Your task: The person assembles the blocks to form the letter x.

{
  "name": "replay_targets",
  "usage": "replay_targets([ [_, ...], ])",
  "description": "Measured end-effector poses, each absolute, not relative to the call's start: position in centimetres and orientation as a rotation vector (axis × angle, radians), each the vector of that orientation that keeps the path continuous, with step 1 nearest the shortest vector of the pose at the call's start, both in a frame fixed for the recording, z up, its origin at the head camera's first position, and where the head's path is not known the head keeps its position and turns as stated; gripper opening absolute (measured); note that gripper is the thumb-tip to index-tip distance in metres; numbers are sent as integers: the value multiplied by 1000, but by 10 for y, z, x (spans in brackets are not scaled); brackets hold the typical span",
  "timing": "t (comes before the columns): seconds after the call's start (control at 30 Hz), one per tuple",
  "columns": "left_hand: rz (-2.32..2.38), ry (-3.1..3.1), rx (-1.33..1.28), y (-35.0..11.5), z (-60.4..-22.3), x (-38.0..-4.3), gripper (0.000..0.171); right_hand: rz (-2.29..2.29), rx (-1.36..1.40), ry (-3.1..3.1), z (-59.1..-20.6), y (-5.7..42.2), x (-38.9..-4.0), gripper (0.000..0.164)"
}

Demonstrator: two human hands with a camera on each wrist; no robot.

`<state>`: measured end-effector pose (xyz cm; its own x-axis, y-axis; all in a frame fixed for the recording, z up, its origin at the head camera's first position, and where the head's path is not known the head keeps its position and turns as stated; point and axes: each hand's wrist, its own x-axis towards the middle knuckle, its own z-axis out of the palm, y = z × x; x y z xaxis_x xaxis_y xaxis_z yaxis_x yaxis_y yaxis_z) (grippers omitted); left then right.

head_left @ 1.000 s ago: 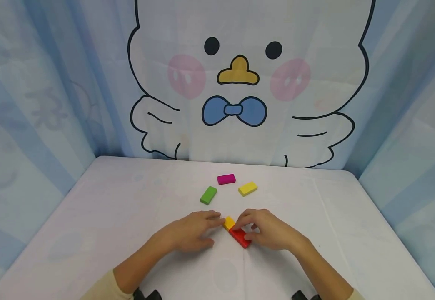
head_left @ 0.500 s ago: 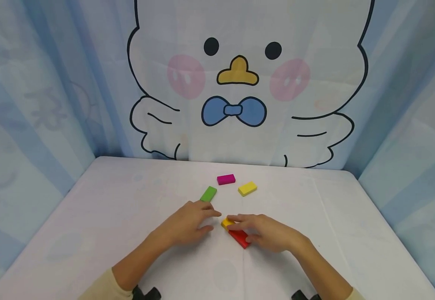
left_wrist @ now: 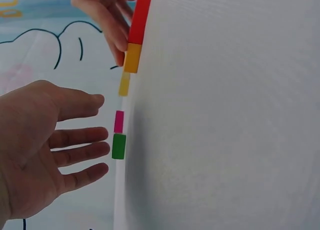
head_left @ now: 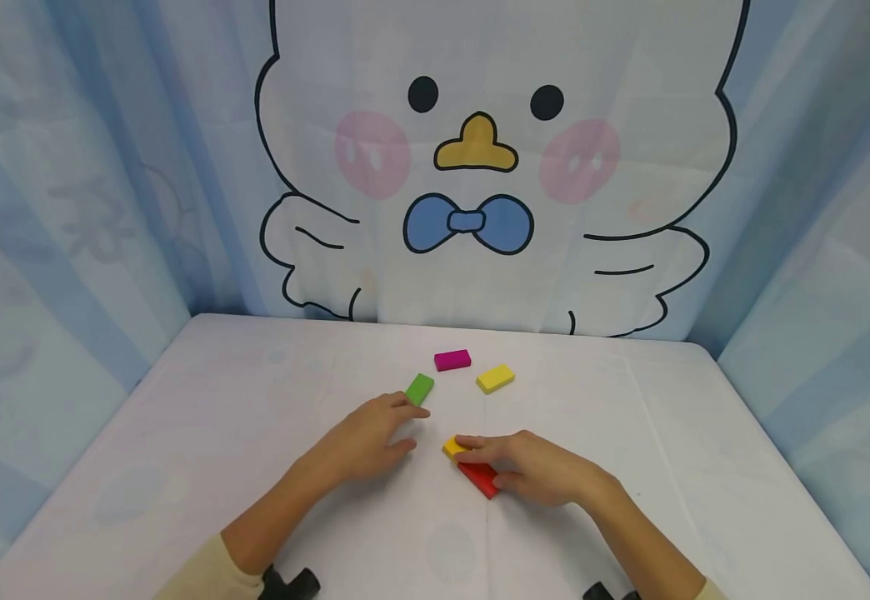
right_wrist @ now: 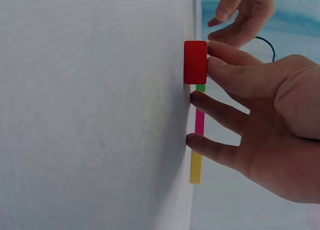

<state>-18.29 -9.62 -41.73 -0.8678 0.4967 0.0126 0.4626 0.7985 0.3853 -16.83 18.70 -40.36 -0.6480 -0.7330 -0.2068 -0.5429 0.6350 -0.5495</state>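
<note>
Red block (head_left: 478, 478) has the right hand (head_left: 521, 465) draped over it, fingers loose; left hand (head_left: 366, 440) is spread pretty wide, green block (head_left: 421, 387) around its one o'clock.

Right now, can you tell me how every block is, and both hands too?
Red block: lying flat, partly covered
Orange block: lying flat, end to end with the red one
Green block: lying flat, partly hidden
Magenta block: lying flat, alone
Yellow block: lying flat, alone
Left hand: stretched out, near green, holding nothing
Right hand: laid over red and orange
</note>
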Motion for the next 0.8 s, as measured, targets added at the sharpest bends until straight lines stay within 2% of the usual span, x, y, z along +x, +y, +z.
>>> replay_targets([
  [0.47,736,2911,511,-109,-415,-209,45,-691,-938,2433,-403,185,-168,57],
  [0.8,835,2897,433,-92,-414,-232,51,-682,-926,2433,-404,186,-168,57],
])
